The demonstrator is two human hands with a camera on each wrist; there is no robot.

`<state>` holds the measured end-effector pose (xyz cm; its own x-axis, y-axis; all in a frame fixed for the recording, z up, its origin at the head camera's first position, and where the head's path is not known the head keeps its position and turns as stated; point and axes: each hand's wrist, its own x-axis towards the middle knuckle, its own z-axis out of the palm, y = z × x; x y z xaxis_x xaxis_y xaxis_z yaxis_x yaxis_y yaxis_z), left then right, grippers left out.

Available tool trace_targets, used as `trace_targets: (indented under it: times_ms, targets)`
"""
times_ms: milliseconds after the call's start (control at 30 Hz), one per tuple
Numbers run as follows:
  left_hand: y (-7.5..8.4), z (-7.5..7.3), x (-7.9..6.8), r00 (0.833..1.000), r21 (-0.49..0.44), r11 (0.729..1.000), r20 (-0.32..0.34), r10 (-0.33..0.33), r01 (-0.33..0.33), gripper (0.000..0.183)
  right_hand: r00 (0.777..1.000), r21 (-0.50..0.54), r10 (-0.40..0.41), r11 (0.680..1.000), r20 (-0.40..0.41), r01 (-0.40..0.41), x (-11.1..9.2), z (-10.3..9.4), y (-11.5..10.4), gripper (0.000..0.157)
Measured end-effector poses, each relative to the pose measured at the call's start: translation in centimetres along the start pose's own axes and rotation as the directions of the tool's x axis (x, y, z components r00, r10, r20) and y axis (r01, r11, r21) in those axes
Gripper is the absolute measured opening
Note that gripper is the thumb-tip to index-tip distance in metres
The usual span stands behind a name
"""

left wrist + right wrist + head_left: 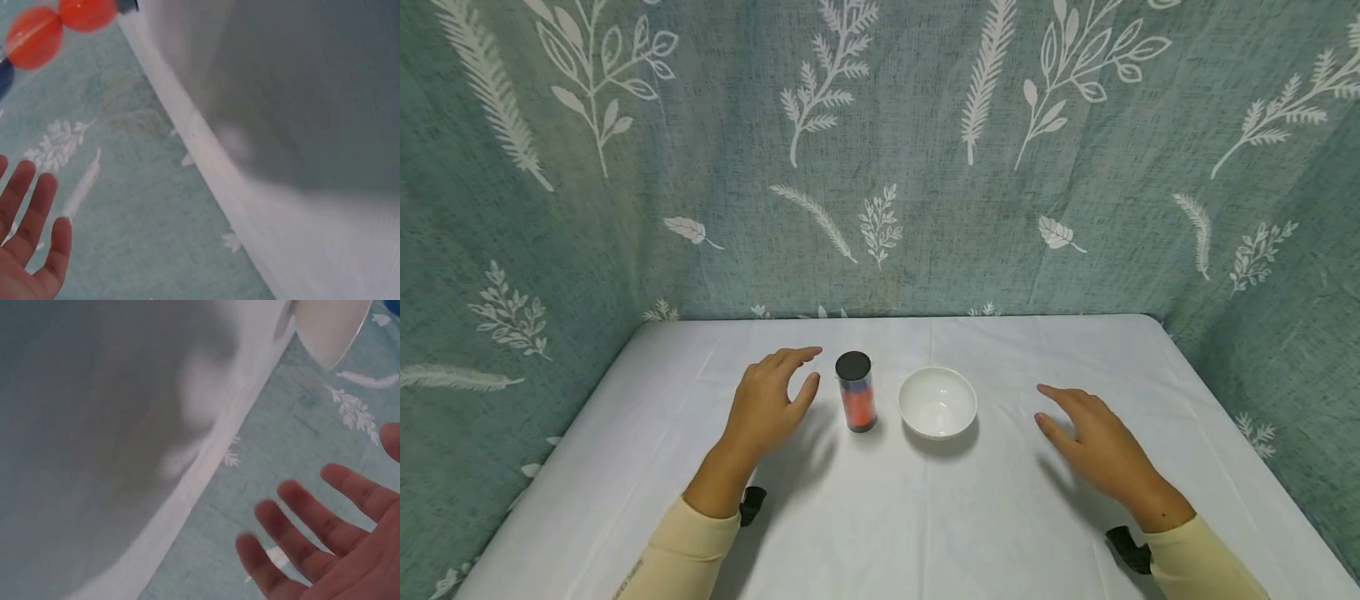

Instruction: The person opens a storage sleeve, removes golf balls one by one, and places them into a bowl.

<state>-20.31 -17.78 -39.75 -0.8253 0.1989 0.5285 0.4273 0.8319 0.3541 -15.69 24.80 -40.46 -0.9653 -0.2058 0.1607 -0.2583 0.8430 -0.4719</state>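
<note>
A clear cylindrical container (pixel 857 396) with a black lid stands upright near the middle of the table. Orange balls (pixel 34 37) and a dark blue one show through its wall in the left wrist view. Just right of it sits a white bowl (pixel 937 403), with no contents visible in the head view. My left hand (pixel 767 404) hovers left of the container, thumb and fingers spread apart and holding nothing. Farther right, my right hand (pixel 1093 442) is held over the cloth, fingers loosely extended toward the bowl, a gap between them.
A white cloth (pixel 895 533) covers the table. Green fabric (pixel 925 233) with white leaf prints hangs behind it and along both sides. Dark wrist devices (pixel 752 504) show below each wrist.
</note>
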Motion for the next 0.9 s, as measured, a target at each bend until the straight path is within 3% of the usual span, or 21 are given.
trace_targets:
  times_ms: [267,500,767,900]
  targets:
    - [0.8,0.0,-0.1,1.0,-0.067,0.998,-0.001,0.002,-0.002,0.036,0.999,0.152,0.014,0.988,0.04,-0.02,1.4,1.4,-1.5,0.047]
    - [1.3,0.0,-0.1,0.998,-0.135,0.991,0.063,0.009,0.0,0.045,0.98,0.417,0.077,0.897,0.182,-0.148,3.2,3.3,-2.8,0.055]
    - [1.5,0.6,-0.3,0.995,-0.134,0.99,0.085,0.055,-0.043,0.046,0.953,0.466,0.157,0.844,0.26,-0.266,5.2,5.1,-4.0,0.057]
    - [1.7,1.0,-0.3,0.996,-0.127,0.991,0.083,0.046,-0.035,0.047,0.951,0.454,0.176,0.846,0.255,-0.278,5.5,5.5,-4.3,0.055]
